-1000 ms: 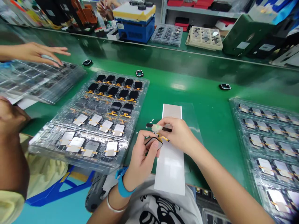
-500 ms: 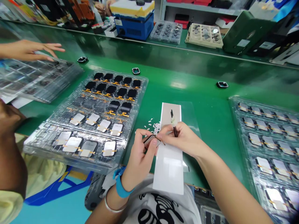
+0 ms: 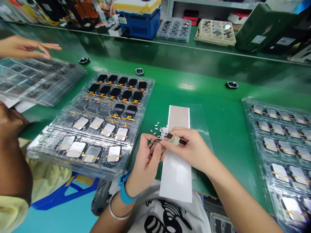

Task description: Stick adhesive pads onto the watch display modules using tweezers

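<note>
My left hand (image 3: pixel 145 163) is closed on a small watch screen (image 3: pixel 154 146), pinching its dark-edged, rounded panel between thumb and fingers. My right hand (image 3: pixel 194 149) grips dark tweezers (image 3: pixel 182 141) with a whitish wrap round the middle; its fingertips meet the screen's right edge, and they hide the working end. Under both hands lies a long backing sheet (image 3: pixel 176 181), white at the near end and beige at the far end. Small white scraps (image 3: pixel 162 132) are scattered just left of it.
A clear tray (image 3: pixel 131 142) of watch screens stands at left, another tray (image 3: pixel 257 161) at right. Watch cases (image 3: pixel 139 71) sit along the back. A co-worker's hand (image 3: pixel 29 48) hovers over stacked trays (image 3: pixel 48 81) at far left. A shelf holds a blue machine (image 3: pixel 141 26).
The tweezers have swung from nearly upright to lying almost flat in my right hand. The screen has tilted slightly in my left hand. The co-worker's hand has shifted left.
</note>
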`<move>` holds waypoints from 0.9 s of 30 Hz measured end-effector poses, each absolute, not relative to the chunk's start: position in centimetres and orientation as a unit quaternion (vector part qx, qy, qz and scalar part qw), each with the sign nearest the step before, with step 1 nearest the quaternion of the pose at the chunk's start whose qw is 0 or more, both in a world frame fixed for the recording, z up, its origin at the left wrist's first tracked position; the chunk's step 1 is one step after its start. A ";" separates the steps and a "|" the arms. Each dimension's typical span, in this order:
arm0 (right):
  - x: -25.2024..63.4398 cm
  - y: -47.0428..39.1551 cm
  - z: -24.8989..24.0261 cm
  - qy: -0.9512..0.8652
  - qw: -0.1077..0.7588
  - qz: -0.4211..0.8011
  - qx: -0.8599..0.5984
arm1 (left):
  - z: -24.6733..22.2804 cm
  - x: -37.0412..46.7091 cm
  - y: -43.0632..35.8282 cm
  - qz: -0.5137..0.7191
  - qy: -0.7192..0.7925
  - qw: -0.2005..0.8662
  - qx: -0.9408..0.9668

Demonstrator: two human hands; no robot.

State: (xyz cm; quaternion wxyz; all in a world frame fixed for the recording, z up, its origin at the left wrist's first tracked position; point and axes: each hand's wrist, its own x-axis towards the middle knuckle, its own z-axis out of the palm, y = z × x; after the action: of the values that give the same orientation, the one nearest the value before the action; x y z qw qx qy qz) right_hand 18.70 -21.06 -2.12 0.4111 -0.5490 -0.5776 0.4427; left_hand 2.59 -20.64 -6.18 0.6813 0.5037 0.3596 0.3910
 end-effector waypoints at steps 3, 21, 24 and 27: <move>19.3 -21.8 -1.5 -0.567 0.439 0.425 -0.552 | -6.2 2.6 -20.6 0.394 0.356 0.667 0.523; 21.6 -27.3 -6.7 -0.316 0.629 0.276 -0.655 | -5.1 4.2 -21.5 0.161 0.212 0.367 0.891; 21.6 -27.1 -6.6 -0.301 0.628 0.287 -0.657 | -5.0 4.1 -21.4 0.154 0.213 0.369 0.891; 21.7 -27.0 -6.5 -0.292 0.627 0.301 -0.657 | -5.1 4.1 -21.3 0.156 0.220 0.383 0.883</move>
State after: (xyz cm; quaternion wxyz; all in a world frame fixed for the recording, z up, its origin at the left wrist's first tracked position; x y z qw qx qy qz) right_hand 21.70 -27.00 -6.47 0.6267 -0.6569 -0.2924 0.3005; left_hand 4.09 -21.33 -5.07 0.3831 0.8834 0.2203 0.1560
